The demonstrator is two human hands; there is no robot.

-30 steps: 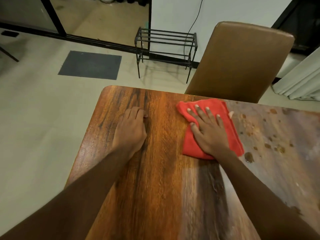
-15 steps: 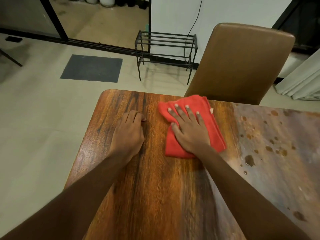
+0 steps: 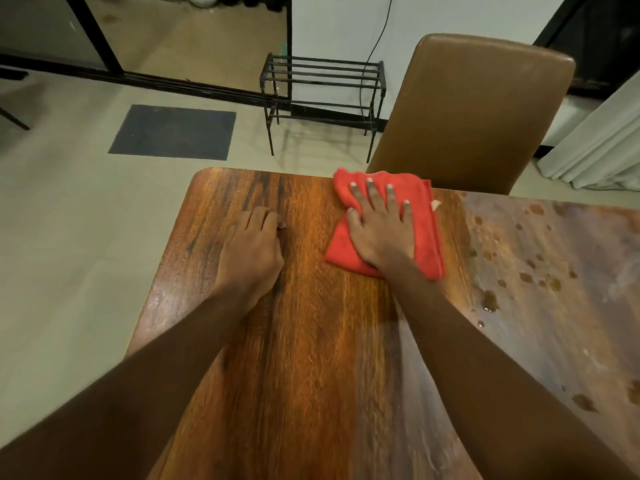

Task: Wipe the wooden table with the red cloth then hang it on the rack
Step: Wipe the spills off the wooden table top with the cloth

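The red cloth point(image 3: 424, 233), folded, lies flat at the far edge of the wooden table point(image 3: 311, 358). My right hand point(image 3: 379, 230) presses down on it with fingers spread. My left hand point(image 3: 251, 251) rests on the bare wood to the left of the cloth, fingers curled under, holding nothing. The right part of the table carries water drops and wet spots point(image 3: 526, 277). A black metal rack point(image 3: 322, 95) stands on the floor beyond the table, against the wall.
A brown leather chair point(image 3: 481, 109) stands at the table's far side, right behind the cloth. A dark mat point(image 3: 173, 131) lies on the floor at left. White curtain folds point(image 3: 602, 147) hang at far right. A cable runs down the wall.
My right hand has slid the cloth left from the wet area and then toward the table's far edge. My left hand has stayed in place.
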